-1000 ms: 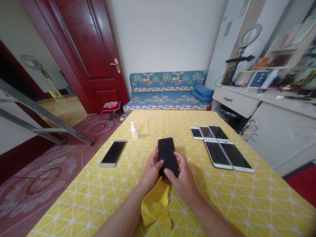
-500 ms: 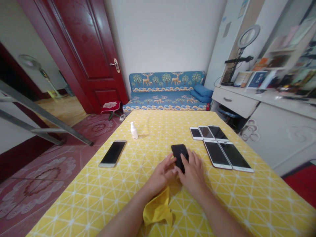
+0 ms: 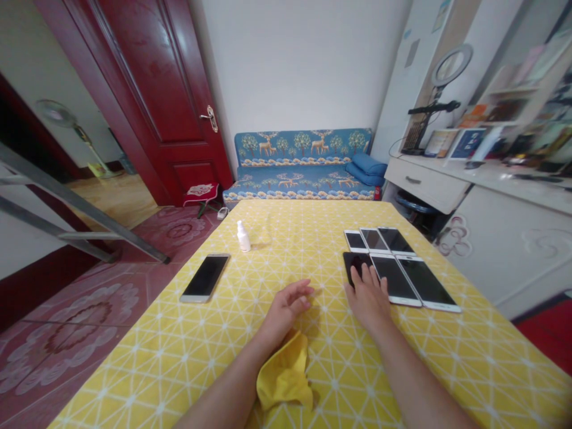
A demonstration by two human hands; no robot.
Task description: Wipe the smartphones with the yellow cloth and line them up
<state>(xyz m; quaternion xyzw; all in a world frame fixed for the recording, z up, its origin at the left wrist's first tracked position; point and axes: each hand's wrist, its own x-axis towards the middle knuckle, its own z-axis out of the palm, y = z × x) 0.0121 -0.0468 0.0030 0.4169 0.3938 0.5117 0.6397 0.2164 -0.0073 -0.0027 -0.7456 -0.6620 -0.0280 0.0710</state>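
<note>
A black phone (image 3: 356, 260) lies on the table beside a row of white-framed phones. My right hand (image 3: 370, 298) rests over its lower part, fingers spread and lying on it, hiding that part. Just right of it is a white-framed phone (image 3: 395, 280), close to my fingertips. My left hand (image 3: 290, 304) hovers near the middle of the table, empty, with its fingers loosely curved and the thumb apart. Under the left wrist lies a crumpled yellow cloth (image 3: 286, 381).
More phones lie at the right, among them a large one (image 3: 429, 283) and a small one (image 3: 356, 240). A gold-framed phone (image 3: 206, 278) lies at the left, near a white spray bottle (image 3: 243, 238). A patterned yellow cloth covers the table (image 3: 179, 357).
The black phone has moved right under my right hand, from the table's middle to the phone row. My left hand has let go of it and stayed near the middle.
</note>
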